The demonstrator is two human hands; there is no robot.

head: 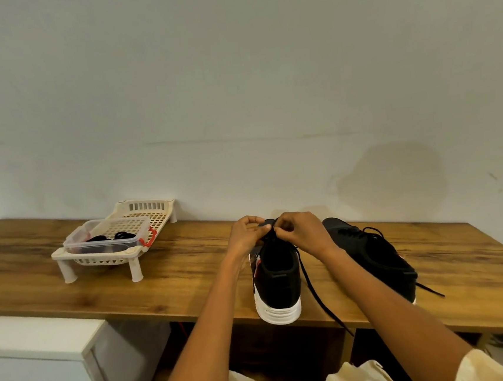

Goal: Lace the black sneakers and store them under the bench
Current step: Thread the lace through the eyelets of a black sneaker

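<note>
On the bench [166, 278], near its front edge, stands a black sneaker [279, 283] with its white heel toward the camera, slightly overhanging that edge. Both hands meet over the far end of this sneaker's lacing. Left hand [245, 237]: fingers curled, thumb and forefinger pinching the lace [310, 283] just above the tongue. Right hand [302, 231]: fingers likewise curled and pinching the same lace, fingertips touching those of the left hand. The grip thus lies directly above the sneaker's upper, at the end away from the heel; the sneaker itself rests on the bench below both wrists. One free length of lace runs from the pinch point down the sneaker's right side, crosses the bench and hangs past the front edge. Which eyelet the lace enters cannot be told, as the fingers hide it. Just to the right of this sneaker lies a second sneaker [373, 255], angled with its toe toward the wall [234, 84], partly hidden by the right forearm; its laces are threaded, and one lace end trails over the bench at its near right. Well to the left of the first sneaker, on the same bench and against the wall, stands a cream rack [66, 260] on short legs, carrying a clear box [108, 244] with dark coiled items inside. A white cabinet [37, 343] adjoins the bench at lower left.
</note>
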